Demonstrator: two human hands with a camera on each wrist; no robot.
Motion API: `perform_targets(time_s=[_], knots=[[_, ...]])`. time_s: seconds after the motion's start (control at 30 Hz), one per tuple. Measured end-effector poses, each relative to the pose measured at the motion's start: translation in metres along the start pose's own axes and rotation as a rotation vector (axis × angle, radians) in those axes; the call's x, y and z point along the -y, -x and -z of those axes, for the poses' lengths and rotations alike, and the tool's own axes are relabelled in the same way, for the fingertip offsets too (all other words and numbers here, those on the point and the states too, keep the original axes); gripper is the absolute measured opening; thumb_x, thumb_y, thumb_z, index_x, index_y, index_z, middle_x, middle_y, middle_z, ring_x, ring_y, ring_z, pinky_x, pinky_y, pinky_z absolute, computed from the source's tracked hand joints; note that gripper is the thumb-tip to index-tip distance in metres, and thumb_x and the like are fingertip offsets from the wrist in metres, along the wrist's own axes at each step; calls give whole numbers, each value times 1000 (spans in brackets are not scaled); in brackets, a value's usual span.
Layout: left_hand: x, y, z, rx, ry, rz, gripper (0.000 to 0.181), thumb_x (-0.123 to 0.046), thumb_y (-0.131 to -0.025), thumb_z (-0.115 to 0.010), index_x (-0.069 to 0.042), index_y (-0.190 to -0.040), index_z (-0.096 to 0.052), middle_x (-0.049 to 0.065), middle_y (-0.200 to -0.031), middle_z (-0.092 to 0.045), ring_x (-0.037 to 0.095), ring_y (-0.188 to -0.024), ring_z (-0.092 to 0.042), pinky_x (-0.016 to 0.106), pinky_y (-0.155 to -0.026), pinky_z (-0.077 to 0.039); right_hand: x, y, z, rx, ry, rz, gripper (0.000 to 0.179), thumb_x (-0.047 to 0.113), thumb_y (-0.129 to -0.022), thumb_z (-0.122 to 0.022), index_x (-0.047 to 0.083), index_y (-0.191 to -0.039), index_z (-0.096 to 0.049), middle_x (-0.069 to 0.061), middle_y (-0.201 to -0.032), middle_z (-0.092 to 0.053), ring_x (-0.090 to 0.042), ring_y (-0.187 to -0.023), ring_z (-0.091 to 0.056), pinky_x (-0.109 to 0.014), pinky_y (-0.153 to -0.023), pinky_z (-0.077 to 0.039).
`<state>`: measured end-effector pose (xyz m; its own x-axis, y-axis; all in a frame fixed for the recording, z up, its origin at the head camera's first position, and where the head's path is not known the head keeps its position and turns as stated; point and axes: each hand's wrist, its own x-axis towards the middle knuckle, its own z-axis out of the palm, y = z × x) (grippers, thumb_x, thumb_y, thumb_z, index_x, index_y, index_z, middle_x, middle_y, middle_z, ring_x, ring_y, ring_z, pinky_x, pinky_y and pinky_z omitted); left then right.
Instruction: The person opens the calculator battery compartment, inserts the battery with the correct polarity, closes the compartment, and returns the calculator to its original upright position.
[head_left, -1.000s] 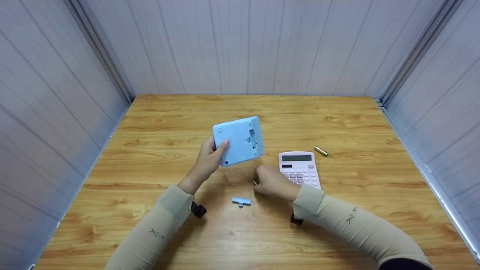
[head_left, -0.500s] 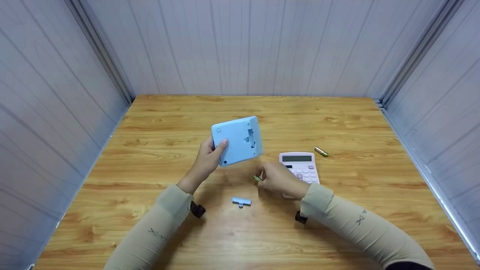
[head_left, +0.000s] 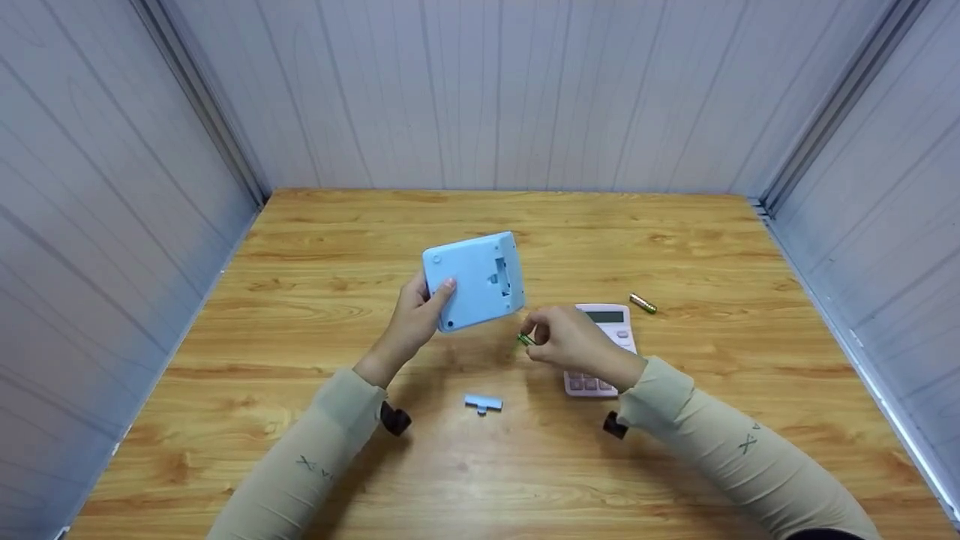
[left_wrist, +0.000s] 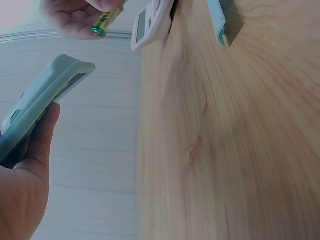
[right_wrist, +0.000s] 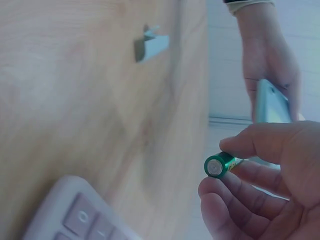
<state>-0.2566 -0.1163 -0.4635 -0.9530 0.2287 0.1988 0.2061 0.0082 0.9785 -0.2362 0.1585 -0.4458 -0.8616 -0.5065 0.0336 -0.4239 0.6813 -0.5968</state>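
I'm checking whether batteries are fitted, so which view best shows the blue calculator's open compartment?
The head view: the blue calculator turns its uncovered compartment to the camera. The left wrist view shows the calculator nearly edge-on, compartment out of sight; the right wrist view shows it partly behind the right hand, no compartment visible.

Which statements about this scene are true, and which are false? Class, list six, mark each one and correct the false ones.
1. The left hand holds the blue calculator. True.
2. The blue calculator's keys face the head camera. False: its back, with an open battery compartment, faces it.
3. The right hand pinches a battery. True.
4. That battery sits inside the compartment. False: it is in the fingers, apart from the blue calculator.
5. The small blue cover lies on the table, left of the pink calculator in the head view. True.
6. The other battery rests on the pink calculator. False: it lies on the table.
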Motion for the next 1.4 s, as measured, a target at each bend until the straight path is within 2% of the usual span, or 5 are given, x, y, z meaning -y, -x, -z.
perform_targets(time_s=[0.27, 0.6, 1.0, 1.23, 1.4], knots=[[1, 1, -3, -6, -4, -10, 43, -15, -116, -49, 3, -155, -47, 27, -146, -65, 43, -133, -68, 58, -106, -60, 8, 1, 17, -41, -42, -43, 17, 4, -88, -76, 5, -104, -78, -3, -77, -72, -9, -67, -57, -28, -66, -49], [5, 4, -9, 16, 11, -7, 44, -16, -116, -49, 0, -157, -47, 23, -149, -64, 40, -134, -68, 56, -105, -61, 10, -1, 26, -132, -111, -45, 18, 6, -93, -78, 2, -111, -79, -8, -86, -75, -14, -75, -65, -27, -68, -53], [5, 3, -14, 38, -1, -13, 42, -15, -116, -49, 0, -156, -49, 24, -146, -66, 40, -132, -69, 54, -104, -62, 12, -7, 25, -340, -248, 51, 14, 2, -94, -77, 0, -108, -76, -13, -90, -80, -18, -79, -71, -24, -71, -57], [5, 2, -18, 39, -23, -8, 41, -15, -116, -50, 3, -153, -50, 26, -143, -67, 40, -130, -70, 54, -103, -63, 13, -11, 22, -409, -319, 128, 15, -2, -92, -77, -1, -107, -75, -14, -95, -80, -19, -82, -72, -20, -72, -58], [3, 3, -21, 47, -16, -3, 42, -15, -116, -51, 2, -154, -49, 25, -145, -66, 41, -132, -69, 55, -103, -62, 15, -13, 21, -430, -351, 117, 18, -1, -94, -77, -1, -111, -74, -14, -96, -78, -19, -82, -71, -20, -72, -58]])
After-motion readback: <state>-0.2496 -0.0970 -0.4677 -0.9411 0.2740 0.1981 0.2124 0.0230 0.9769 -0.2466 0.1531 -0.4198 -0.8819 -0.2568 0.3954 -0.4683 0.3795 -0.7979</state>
